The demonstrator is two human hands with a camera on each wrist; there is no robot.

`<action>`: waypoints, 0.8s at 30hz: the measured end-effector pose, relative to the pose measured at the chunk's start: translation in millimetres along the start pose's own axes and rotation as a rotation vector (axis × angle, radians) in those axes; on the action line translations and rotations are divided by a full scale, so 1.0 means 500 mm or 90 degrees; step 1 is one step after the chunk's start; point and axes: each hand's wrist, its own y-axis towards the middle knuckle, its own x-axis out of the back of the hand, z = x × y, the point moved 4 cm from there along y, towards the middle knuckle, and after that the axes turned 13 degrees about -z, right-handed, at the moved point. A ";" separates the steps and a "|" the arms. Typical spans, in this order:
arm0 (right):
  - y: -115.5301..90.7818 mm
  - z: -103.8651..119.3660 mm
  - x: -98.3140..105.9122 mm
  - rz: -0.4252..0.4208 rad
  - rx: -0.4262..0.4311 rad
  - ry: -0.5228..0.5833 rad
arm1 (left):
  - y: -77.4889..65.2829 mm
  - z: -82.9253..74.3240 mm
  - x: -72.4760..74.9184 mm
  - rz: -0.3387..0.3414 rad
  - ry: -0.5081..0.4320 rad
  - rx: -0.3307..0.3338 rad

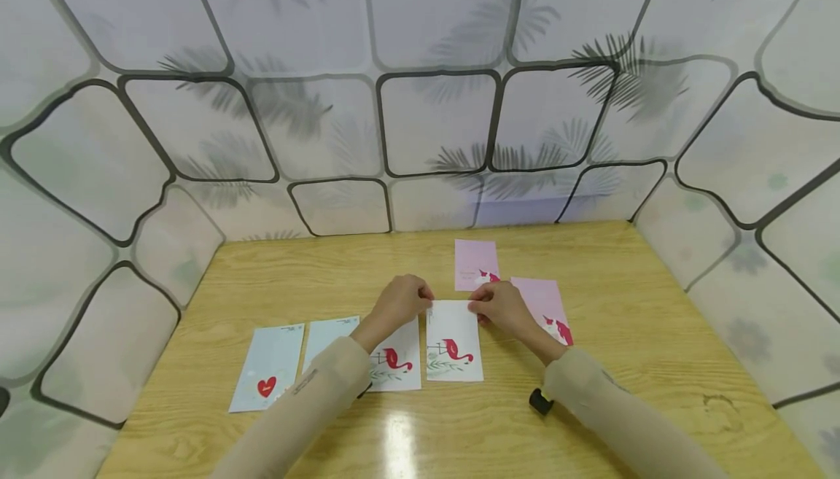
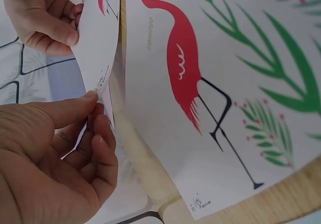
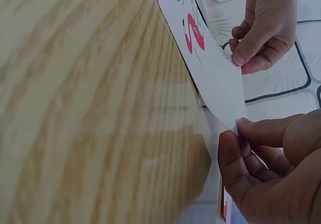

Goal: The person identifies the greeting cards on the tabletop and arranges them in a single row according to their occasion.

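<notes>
A white card with a red flamingo [image 1: 453, 322] is held by its far corners between both hands. My left hand [image 1: 402, 297] pinches its far left corner, thumb on top, as the left wrist view also shows. The far right corner is pinched by my right hand [image 1: 502, 308]. In the right wrist view the card [image 3: 215, 86] bends up toward the fingers. A second flamingo card [image 1: 408, 340] lies just left of it, partly hidden by my left forearm; its red bird and green leaves fill much of the left wrist view.
Two pale blue cards lie at the left: one with a red heart [image 1: 270, 355], the other [image 1: 331, 329] partly covered by my sleeve. Two pink unicorn cards, a far one [image 1: 474, 256] and a nearer one [image 1: 534, 297], lie at the right. Patterned fabric walls [image 1: 436, 122] surround the wooden table [image 1: 630, 318].
</notes>
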 end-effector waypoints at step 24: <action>0.007 -0.005 -0.018 -0.002 0.077 -0.092 | -0.007 -0.014 -0.008 -0.033 0.131 -0.087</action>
